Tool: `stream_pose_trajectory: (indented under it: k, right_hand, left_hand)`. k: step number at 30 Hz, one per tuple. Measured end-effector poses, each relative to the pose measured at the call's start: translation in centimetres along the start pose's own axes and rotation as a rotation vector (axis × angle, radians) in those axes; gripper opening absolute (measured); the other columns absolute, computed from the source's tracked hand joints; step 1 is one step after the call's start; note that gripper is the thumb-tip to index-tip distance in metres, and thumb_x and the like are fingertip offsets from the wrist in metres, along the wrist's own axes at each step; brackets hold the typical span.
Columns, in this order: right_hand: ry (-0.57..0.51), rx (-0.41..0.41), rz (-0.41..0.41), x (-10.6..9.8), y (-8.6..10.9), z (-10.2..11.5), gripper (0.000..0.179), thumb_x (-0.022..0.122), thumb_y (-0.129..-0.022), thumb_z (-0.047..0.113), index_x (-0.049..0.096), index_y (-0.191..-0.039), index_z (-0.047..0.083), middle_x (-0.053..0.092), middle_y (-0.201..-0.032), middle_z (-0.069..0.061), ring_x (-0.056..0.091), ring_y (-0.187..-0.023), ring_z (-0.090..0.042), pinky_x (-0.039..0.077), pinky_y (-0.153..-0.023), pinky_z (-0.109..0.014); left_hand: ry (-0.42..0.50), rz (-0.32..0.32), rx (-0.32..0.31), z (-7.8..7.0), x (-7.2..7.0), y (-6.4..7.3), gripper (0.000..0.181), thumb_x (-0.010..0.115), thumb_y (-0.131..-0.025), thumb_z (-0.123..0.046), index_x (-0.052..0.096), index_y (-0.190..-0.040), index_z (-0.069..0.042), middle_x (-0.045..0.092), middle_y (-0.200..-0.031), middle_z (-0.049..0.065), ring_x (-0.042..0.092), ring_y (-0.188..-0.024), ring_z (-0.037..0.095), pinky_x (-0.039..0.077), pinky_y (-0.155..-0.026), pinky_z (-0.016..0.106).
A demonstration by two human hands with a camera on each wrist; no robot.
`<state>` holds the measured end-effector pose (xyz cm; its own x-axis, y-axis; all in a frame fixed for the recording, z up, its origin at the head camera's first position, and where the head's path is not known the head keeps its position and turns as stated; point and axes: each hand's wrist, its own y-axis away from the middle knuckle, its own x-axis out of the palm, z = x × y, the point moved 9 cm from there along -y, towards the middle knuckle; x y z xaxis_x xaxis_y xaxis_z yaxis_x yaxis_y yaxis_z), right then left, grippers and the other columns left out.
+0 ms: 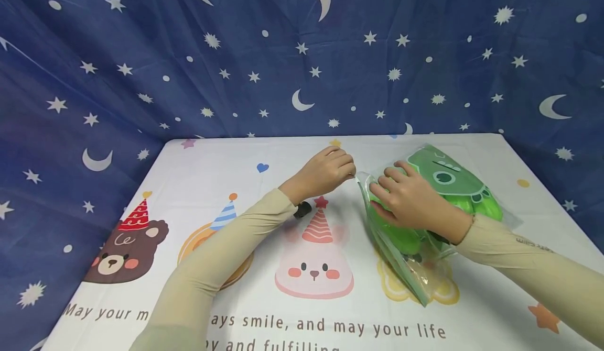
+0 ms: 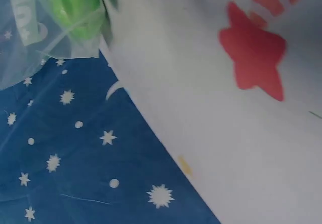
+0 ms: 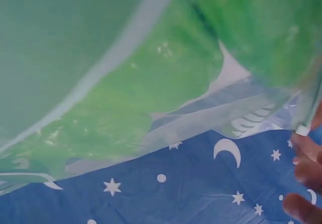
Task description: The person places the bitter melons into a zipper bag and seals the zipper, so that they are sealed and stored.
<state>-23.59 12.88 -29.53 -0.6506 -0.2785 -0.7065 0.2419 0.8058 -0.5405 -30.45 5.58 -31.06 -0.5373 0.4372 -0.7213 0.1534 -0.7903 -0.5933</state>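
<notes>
A clear zip bag (image 1: pixel 427 283) with a green cartoon-creature print lies on the right part of the table, bright green contents (image 1: pixel 401 236) showing through. Its green zip edge runs along the bag's left side. At the far end of that edge my left hand (image 1: pixel 325 170) pinches the bag's corner. A white zip slider (image 3: pixel 302 130) shows there in the right wrist view, beside fingertips. My right hand (image 1: pixel 406 196) grips the bag close to the zip edge, fingers bent over its upper face. In the left wrist view only a part of the bag (image 2: pixel 75 38) appears, without the hand.
A white tablecloth (image 1: pixel 226 157) printed with cartoon animals, cakes and lettering covers the table. Behind its far edge hangs a dark blue curtain (image 1: pixel 264 78) with moons and stars. A small black device (image 1: pixel 303 209) sits by the left wrist.
</notes>
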Motion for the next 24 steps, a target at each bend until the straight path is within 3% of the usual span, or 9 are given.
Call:
stream_pose_trajectory:
  k: [7, 15, 24]
  right_hand:
    - [0.059, 0.042, -0.038, 0.3, -0.7, -0.6, 0.043, 0.033, -0.095, 0.032, 0.054, -0.072, 0.003, 0.057, -0.062, -0.009, 0.055, -0.066, -0.029, 0.048, -0.075, -0.047]
    - [0.082, 0.062, -0.044, 0.6, -1.0, -0.8, 0.045, 0.033, -0.095, 0.03, 0.054, -0.066, 0.002, 0.056, -0.058, -0.01, 0.055, -0.063, -0.028, 0.048, -0.076, -0.046]
    - [0.054, 0.065, -0.102, 0.3, -1.3, -0.5, 0.041, 0.036, -0.094, 0.021, 0.048, -0.059, 0.004, 0.05, -0.053, -0.008, 0.052, -0.056, -0.026, 0.049, -0.072, -0.045]
  left_hand:
    - [-0.022, -0.028, 0.003, -0.7, -1.6, -0.9, 0.008, 0.067, -0.084, -0.018, 0.065, -0.077, -0.014, 0.064, -0.078, -0.005, 0.06, -0.082, 0.013, 0.044, -0.093, 0.028]
    - [-0.038, -0.051, 0.03, -1.9, -3.1, -1.8, 0.011, 0.064, -0.086, -0.019, 0.065, -0.077, -0.012, 0.064, -0.077, -0.004, 0.061, -0.082, 0.013, 0.045, -0.093, 0.026]
    - [-0.069, -0.078, 0.057, -2.5, -3.8, -1.8, 0.014, 0.062, -0.089, -0.021, 0.064, -0.077, -0.014, 0.063, -0.076, -0.005, 0.061, -0.081, 0.012, 0.044, -0.093, 0.025]
